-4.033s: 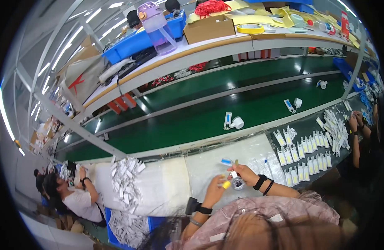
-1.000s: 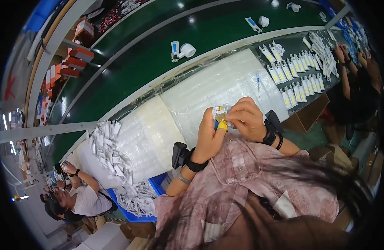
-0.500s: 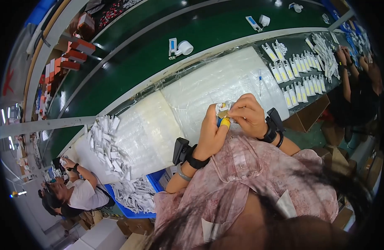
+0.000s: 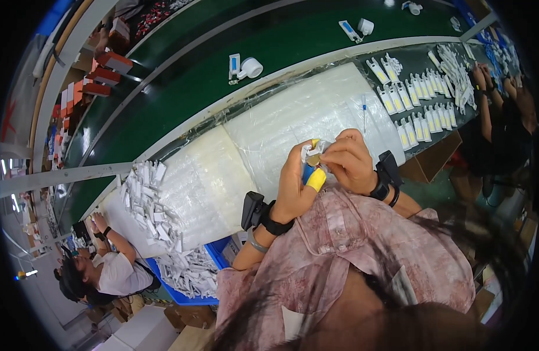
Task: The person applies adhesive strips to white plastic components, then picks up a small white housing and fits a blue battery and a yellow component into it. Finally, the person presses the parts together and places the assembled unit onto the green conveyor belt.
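Observation:
Close in front of my chest, my left hand point(image 4: 294, 186) is closed around a small white part point(image 4: 307, 151) with a tan piece and something blue showing on it. Yellow covers sit on the left thumb and a fingertip. My right hand point(image 4: 352, 162) meets it from the other side, thumb and fingers pinched at the part's edge. What exactly the right fingertips grip is too small to make out. Beneath both hands is the bench, covered by a clear plastic wrapped sheet point(image 4: 299, 111).
White strips point(image 4: 146, 196) heap at the left, with more in a blue bin point(image 4: 184, 301). White-and-yellow light panels point(image 4: 419, 126) stand in rows at right. A green conveyor point(image 4: 182, 88) carries white round-headed pieces point(image 4: 251, 68). Co-workers sit at left point(image 4: 120, 269) and right point(image 4: 486, 111).
Both hands stay together at the part; my left thumb has shifted slightly and more blue shows. The pieces on the conveyor have moved a little leftward. The left co-worker's hand has moved.

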Demonstrator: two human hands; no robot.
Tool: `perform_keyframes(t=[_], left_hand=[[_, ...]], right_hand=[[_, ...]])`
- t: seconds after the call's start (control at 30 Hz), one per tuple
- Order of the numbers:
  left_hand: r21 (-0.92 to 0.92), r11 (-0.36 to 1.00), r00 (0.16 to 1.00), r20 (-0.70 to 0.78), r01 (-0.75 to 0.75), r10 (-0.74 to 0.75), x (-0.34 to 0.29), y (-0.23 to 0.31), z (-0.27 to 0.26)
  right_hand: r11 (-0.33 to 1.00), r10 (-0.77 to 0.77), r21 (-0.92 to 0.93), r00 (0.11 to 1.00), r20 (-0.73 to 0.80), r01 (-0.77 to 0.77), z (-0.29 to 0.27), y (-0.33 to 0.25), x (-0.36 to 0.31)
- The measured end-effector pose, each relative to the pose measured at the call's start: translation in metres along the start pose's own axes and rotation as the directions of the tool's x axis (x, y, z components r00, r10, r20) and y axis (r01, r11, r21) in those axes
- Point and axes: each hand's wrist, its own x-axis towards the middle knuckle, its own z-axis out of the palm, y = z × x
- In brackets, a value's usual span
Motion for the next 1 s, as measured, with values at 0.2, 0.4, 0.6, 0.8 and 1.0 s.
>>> perform_keyframes(t=[0.2,0.4,0.6,0.8,1.0], left_hand=[[0.218,0.970,0.993,-0.005,-0.112,0.115,0.001,-0.006,0.001],[0.176,0.984,1.000,-0.013,-0.003,0.005,-0.002,-0.014,0.002],[0.179,0.984,0.999,-0.040,0.014,-0.007,-0.001,-0.017,0.003],[0.187,0.982,0.997,-0.073,-0.002,0.016,0.001,-0.012,0.004],[0.197,0.979,0.990,-0.140,0.056,-0.028,0.003,-0.015,-0.003]], right_hand=[[1.000,0.001,-0.011,1.000,0.008,-0.001,0.001,0.000,-0.001],[1.000,0.009,0.001,1.000,0.011,-0.009,0.001,-0.001,-0.002],[1.000,0.003,0.002,1.000,0.014,-0.003,0.002,0.000,-0.004],[1.000,0.007,-0.015,1.000,0.006,-0.007,0.006,-0.003,-0.001],[0.999,0.036,-0.018,0.997,0.070,-0.034,0.014,-0.002,0.005]])
